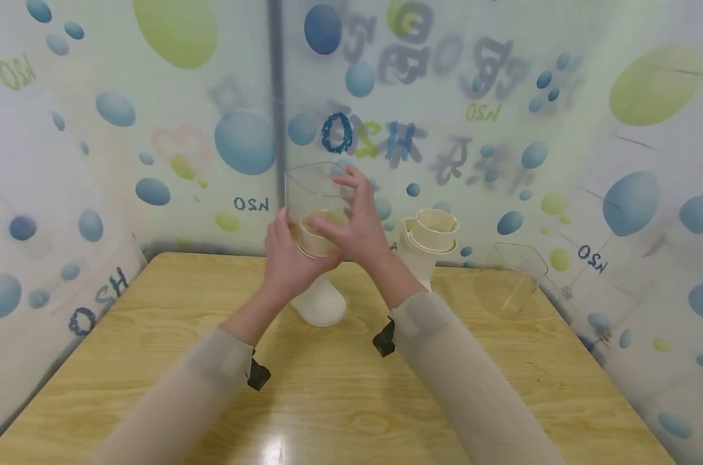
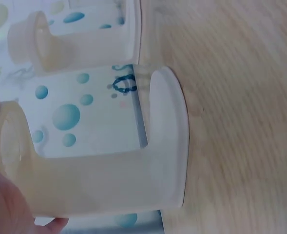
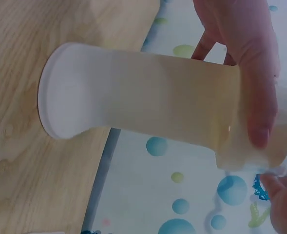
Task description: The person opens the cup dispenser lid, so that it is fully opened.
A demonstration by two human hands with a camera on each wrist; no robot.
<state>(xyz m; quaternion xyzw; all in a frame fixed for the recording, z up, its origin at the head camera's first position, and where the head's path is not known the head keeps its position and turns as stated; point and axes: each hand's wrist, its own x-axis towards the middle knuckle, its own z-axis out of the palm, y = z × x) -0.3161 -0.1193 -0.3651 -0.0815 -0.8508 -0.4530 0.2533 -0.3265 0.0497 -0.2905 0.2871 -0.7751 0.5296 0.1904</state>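
Observation:
A cream plastic stand (image 1: 322, 310) with a broad foot and a round collar is upright on the table, and a clear slant-rimmed container (image 1: 305, 177) sits at its top. My left hand (image 1: 293, 258) grips the stand's collar. In the right wrist view, that hand's thumb (image 3: 260, 117) lies across the collar. My right hand (image 1: 363, 223) holds the clear container from the right, thumb in front and fingers spread up toward the rim. Part of the collar is hidden behind the hands. In the left wrist view, the stand (image 2: 99, 183) lies sideways across the picture.
A second cream stand (image 1: 421, 258) is behind my right forearm, collar up. Farther right, another clear container (image 1: 508, 284) rests on the wooden table (image 1: 340, 394). A patterned curtain (image 1: 183, 129) closes off the back and sides.

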